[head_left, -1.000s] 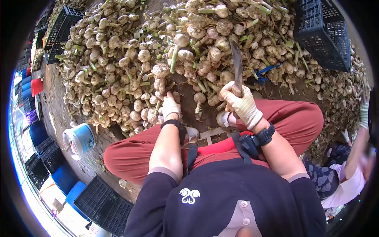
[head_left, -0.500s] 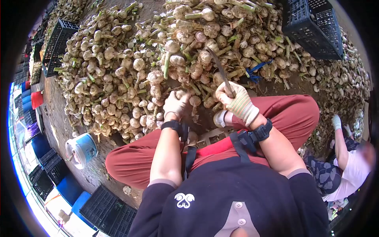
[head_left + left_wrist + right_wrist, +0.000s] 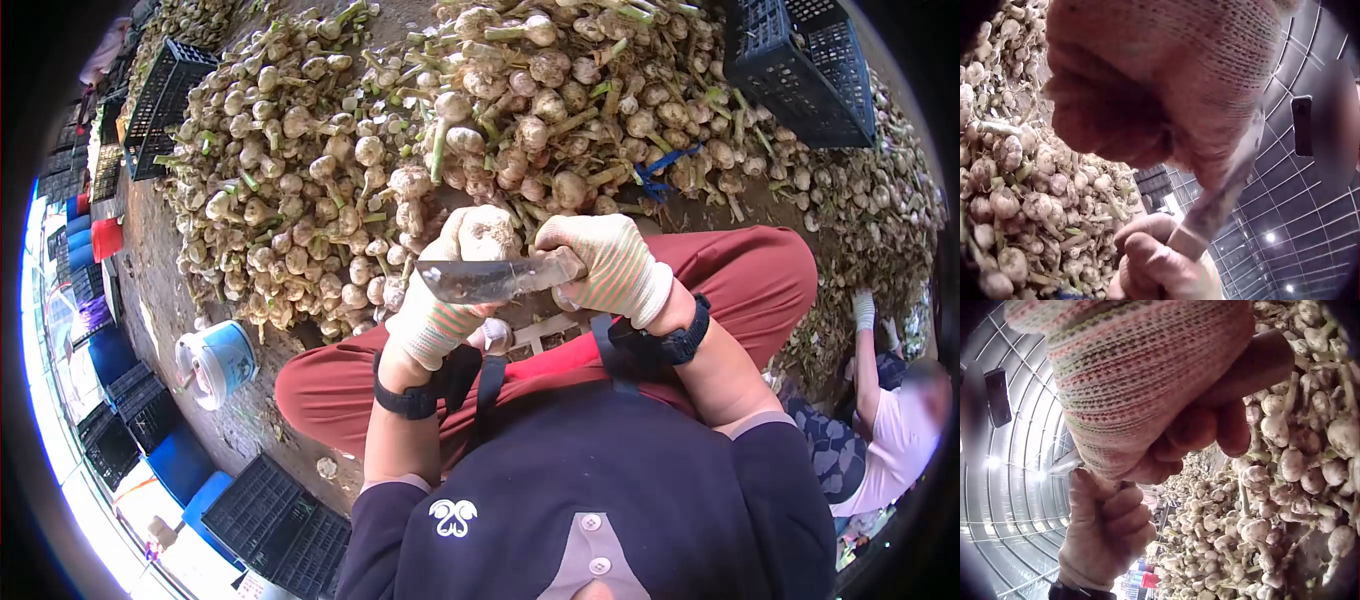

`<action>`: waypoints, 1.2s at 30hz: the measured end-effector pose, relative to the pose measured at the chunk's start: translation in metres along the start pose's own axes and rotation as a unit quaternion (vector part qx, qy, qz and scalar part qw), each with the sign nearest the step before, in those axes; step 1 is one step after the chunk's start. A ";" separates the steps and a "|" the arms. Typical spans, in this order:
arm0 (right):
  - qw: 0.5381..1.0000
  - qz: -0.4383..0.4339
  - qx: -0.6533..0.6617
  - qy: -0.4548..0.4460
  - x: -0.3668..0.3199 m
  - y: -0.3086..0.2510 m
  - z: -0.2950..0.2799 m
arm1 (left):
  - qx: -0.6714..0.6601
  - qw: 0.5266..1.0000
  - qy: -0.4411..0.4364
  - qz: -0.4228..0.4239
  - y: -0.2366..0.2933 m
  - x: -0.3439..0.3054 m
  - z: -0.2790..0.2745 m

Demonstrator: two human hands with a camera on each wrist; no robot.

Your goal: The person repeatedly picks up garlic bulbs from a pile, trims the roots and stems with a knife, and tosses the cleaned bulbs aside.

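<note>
Two grips | your left hand round a garlic bulb, right hand round a knife | hard pull could slip, cutting you

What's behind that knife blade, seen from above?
Behind the knife blade is the left hand, gripping a garlic bulb that shows partly past the blade's edge. The middle of the hand is covered; the bulb's remainder and any stem can't be seen.

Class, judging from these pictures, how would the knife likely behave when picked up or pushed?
The knife seems stiff: its blade looks straight, with no sag. That broad, flat blade makes rolling unlikely. The knit glove on the right grip may limit slipping.
</note>
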State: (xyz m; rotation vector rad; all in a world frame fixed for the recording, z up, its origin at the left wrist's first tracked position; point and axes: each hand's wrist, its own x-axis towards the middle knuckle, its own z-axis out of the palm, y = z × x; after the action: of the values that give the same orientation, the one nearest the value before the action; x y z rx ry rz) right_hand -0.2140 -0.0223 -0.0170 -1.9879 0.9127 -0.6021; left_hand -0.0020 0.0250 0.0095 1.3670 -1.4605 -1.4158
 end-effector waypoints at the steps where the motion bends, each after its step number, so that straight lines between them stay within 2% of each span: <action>1: 1.000 0.002 -0.002 0.001 -0.002 0.002 0.002 | 0.038 0.999 0.012 0.014 0.005 -0.002 0.004; 3: 1.000 -0.021 -0.014 0.007 -0.004 0.007 0.005 | 0.113 0.992 0.039 0.043 0.012 -0.004 0.009; 4: 0.999 -0.031 -0.001 0.014 -0.003 0.006 0.003 | 0.199 0.974 0.039 0.100 0.006 -0.001 0.010; 5: 0.999 -0.031 -0.001 0.014 -0.003 0.008 0.003 | 0.199 0.974 0.039 0.099 0.005 -0.004 0.010; 7: 0.999 -0.047 -0.006 0.009 -0.002 0.016 0.002 | 0.181 0.983 -0.016 -0.038 0.013 -0.009 0.012; 8: 0.996 -0.074 -0.013 0.045 -0.004 0.025 0.009 | -0.046 0.994 -0.023 -0.098 0.024 -0.010 0.016; 9: 0.996 -0.074 -0.013 0.046 -0.003 0.033 0.012 | -0.046 0.994 -0.023 -0.098 0.024 -0.010 0.019; 11: 0.992 -0.105 -0.014 0.063 -0.003 0.046 0.014 | 0.039 0.998 -0.041 -0.003 0.029 -0.008 0.023; 12: 0.996 -0.079 -0.032 0.028 -0.004 0.055 0.010 | -0.091 0.977 -0.062 -0.181 0.037 -0.010 0.021; 13: 0.996 -0.010 -0.040 0.078 -0.002 0.074 0.017 | -0.090 0.977 -0.065 -0.180 0.046 -0.012 0.020; 15: 0.989 0.097 -0.056 0.095 -0.002 0.086 0.011 | 0.055 0.989 -0.131 0.036 0.055 -0.018 0.016; 16: 0.991 0.056 0.017 0.119 0.004 0.072 0.007 | 0.059 0.991 -0.070 0.094 0.046 -0.016 0.013; 17: 0.993 0.044 0.020 0.103 0.003 0.064 0.006 | 0.056 0.998 -0.039 -0.007 0.050 -0.014 0.009; 19: 0.995 -0.018 0.023 0.096 -0.001 0.041 0.005 | 0.005 1.000 0.006 -0.029 0.035 -0.013 0.005; 20: 0.998 -0.003 0.009 0.058 -0.005 0.028 0.003 | -0.077 0.994 0.002 -0.079 0.039 -0.011 0.009; 21: 0.998 0.005 0.010 0.059 -0.008 0.016 0.003 | -0.013 1.000 0.013 0.001 0.028 -0.011 0.011; 22: 0.999 -0.021 0.001 0.045 -0.006 0.007 0.000 | 0.151 0.984 0.010 0.096 0.022 -0.011 0.010; 23: 0.998 -0.050 -0.010 0.030 -0.003 0.002 -0.002 | 0.310 0.931 0.010 0.191 0.019 -0.009 0.008; 24: 0.997 -0.059 -0.020 0.038 -0.003 0.002 0.001 | 0.233 0.972 -0.001 0.034 0.019 -0.009 0.011; 25: 0.997 -0.059 -0.020 0.038 -0.004 0.005 0.001 | 0.233 0.972 -0.001 0.034 0.021 -0.009 0.010; 27: 0.996 -0.056 -0.045 0.045 -0.005 0.015 -0.001 | 0.265 0.957 -0.088 0.077 0.025 -0.012 0.008; 28: 0.998 -0.025 -0.021 0.058 -0.007 0.028 -0.002 | 0.123 0.990 -0.018 -0.064 0.034 -0.013 0.015; 29: 0.995 0.023 -0.067 0.067 -0.007 0.044 0.000 | 0.124 0.990 -0.019 -0.062 0.036 -0.016 0.017; 31: 0.991 0.044 -0.049 0.115 -0.008 0.053 -0.001 | 0.101 0.994 0.039 -0.017 0.035 -0.018 0.018; 32: 0.988 0.033 0.073 0.130 -0.007 0.051 0.000 | 0.127 0.989 0.064 0.024 0.020 -0.012 0.016; 33: 0.989 0.031 0.074 0.126 -0.009 0.045 0.005 | 0.127 0.989 0.068 0.022 0.015 -0.012 0.017; 34: 0.955 0.116 0.249 0.113 -0.007 0.030 0.006 | 0.200 0.975 0.090 0.037 0.015 -0.009 0.020; 35: 0.883 0.196 0.415 0.098 -0.004 0.016 0.003 | 0.273 0.954 0.110 0.053 0.015 -0.003 0.022; 36: 0.836 0.227 0.499 0.023 -0.003 0.001 -0.009 | 0.300 0.944 0.094 0.100 0.011 0.003 0.026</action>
State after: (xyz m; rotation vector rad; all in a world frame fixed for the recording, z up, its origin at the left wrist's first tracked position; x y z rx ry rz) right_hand -0.2220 -0.0243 -0.0132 -0.7832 0.8048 -0.6558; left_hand -0.0294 0.0268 0.0150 1.5967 -1.9223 -0.7047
